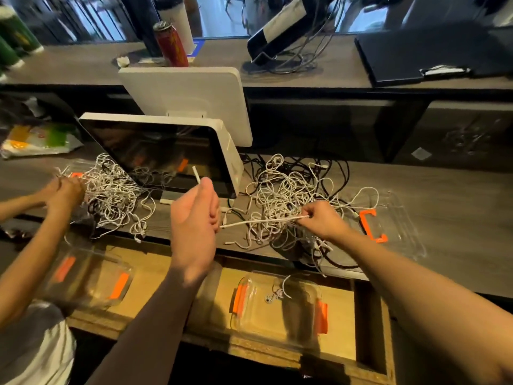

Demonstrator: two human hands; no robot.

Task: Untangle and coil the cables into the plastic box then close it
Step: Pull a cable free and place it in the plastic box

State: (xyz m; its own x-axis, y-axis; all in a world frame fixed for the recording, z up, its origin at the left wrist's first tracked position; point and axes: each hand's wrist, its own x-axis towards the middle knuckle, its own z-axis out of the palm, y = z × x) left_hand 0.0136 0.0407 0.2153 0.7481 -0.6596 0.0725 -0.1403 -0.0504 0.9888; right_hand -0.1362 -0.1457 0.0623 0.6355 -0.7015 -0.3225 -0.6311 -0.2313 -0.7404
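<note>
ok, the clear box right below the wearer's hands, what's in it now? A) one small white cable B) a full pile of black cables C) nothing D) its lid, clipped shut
A: the clear box with orange latches stands open and holds only one small white cable, while the tangled pile still lies on the counter, where the left hand and right hand stretch a white cable.

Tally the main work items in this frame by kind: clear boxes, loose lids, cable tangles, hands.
Clear boxes with orange latches: 2 (near box, left box)
Loose lids: 1 certain (lid)
Cable tangles: 2 (right tangle, left tangle)
Hands: 4 (left hand, right hand, another person's hands)
Total: 9
</note>
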